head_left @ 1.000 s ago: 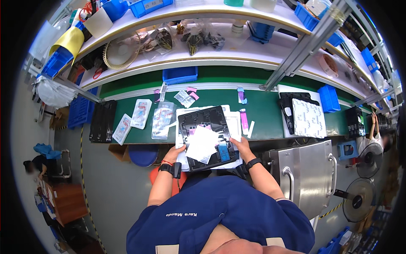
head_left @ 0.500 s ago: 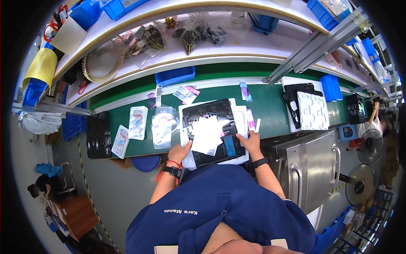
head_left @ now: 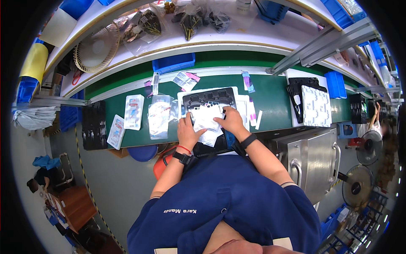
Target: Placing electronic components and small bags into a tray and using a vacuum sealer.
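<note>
Head view, looking down: both hands rest on a black moulded tray (head_left: 210, 101) lying on the green counter (head_left: 275, 99) just in front of the person. White paper sheets (head_left: 206, 120) lie over the middle of the tray, hiding most of its compartments. The left hand (head_left: 188, 133) lies flat on the sheets' left edge, fingers spread, nothing clasped. The right hand (head_left: 231, 120) presses on the sheets' right side with fingers curled; whether its grip pinches a sheet cannot be told, since the fingertips are hidden under the hand. The tray's near end is covered by the hands and wrists. Clear plastic bags (head_left: 159, 120) lie just left of the tray, their contents too small to make out. A stack of black trays with a white sheet (head_left: 315, 106) sits well apart to the right.
</note>
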A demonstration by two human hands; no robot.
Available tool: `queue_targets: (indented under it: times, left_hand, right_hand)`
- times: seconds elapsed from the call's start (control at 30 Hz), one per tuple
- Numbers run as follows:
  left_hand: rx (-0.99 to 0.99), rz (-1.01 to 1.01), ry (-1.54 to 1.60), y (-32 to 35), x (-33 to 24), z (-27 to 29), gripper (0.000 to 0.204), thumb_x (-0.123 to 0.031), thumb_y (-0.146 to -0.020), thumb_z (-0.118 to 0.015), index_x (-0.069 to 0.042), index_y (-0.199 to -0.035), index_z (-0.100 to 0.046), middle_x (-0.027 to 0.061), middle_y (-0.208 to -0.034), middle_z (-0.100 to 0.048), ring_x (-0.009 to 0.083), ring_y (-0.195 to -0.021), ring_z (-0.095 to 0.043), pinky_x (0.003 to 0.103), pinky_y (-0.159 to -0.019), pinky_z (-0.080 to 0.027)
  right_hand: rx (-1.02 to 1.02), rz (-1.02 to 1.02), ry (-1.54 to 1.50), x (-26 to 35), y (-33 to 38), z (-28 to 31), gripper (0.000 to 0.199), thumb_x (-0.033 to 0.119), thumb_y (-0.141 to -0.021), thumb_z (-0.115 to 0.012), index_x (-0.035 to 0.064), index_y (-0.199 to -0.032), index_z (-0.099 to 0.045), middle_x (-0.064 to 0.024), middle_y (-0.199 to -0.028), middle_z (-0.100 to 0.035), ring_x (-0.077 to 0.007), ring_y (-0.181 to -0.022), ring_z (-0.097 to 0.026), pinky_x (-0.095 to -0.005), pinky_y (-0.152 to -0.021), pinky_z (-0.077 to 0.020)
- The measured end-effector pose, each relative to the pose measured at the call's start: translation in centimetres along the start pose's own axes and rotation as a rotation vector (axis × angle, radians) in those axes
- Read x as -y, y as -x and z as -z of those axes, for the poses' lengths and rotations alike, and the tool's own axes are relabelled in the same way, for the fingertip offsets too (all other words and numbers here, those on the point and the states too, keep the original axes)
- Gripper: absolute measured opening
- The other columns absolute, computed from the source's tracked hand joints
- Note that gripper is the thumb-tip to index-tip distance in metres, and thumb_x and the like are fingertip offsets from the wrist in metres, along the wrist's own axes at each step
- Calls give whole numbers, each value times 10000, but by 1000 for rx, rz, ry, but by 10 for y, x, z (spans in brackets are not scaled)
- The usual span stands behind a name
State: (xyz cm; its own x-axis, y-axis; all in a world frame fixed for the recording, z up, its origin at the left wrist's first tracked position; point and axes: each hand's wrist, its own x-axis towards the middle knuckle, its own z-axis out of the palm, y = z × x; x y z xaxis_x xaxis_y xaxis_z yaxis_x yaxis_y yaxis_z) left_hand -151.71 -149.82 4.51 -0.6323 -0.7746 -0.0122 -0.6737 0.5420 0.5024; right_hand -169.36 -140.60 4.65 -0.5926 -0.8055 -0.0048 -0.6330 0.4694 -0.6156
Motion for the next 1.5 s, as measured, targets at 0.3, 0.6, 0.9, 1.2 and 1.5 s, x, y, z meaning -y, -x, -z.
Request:
queue_targets:
  times: [0.3,0.6,0.9,1.2,1.5]
  left_hand:
    - [-5,76,261,3,23,-8,785,-272,-636,-757,-19,-1258,-351,195,-1006,-474,337,-913,-502,397,-751,-434]
    - [217,292,316,0,29,0,577,-222,-671,-718,10,-1145,-484,138,-835,-535,273,-751,-541,359,-649,-442]
    - [146,353,643,0,10,8,490,-141,-684,-722,23,-1088,-498,140,-888,-599,205,-782,-583,315,-712,-459]
    - [248,281,1125,-20,37,24,421,-20,-733,-664,3,-1107,-471,90,-1011,-587,153,-905,-555,286,-801,-444]
    - [636,253,1120,-110,82,78,587,-5,-690,-706,24,-1207,-430,74,-1089,-560,138,-999,-531,262,-863,-423]
  right_hand:
    - [11,-265,-183,-33,17,33,380,249,-676,-716,-21,-905,-577,-160,-790,-628,-282,-744,-624,-340,-632,-485]
    - [159,-498,-109,-43,65,34,477,216,-680,-720,-12,-1026,-483,-157,-727,-619,-305,-697,-616,-363,-651,-479]
    - [331,-517,-400,-61,66,22,211,23,-778,-619,-5,-959,-514,-18,-743,-582,-67,-696,-536,-206,-632,-432]
    - [346,-335,-1145,-21,57,31,247,-62,-779,-575,32,-1000,-517,-2,-925,-593,-58,-842,-542,-208,-771,-427]
    - [625,-277,-1367,8,61,27,439,258,-849,-575,64,-1225,-456,-85,-973,-592,-165,-893,-573,-283,-759,-465]
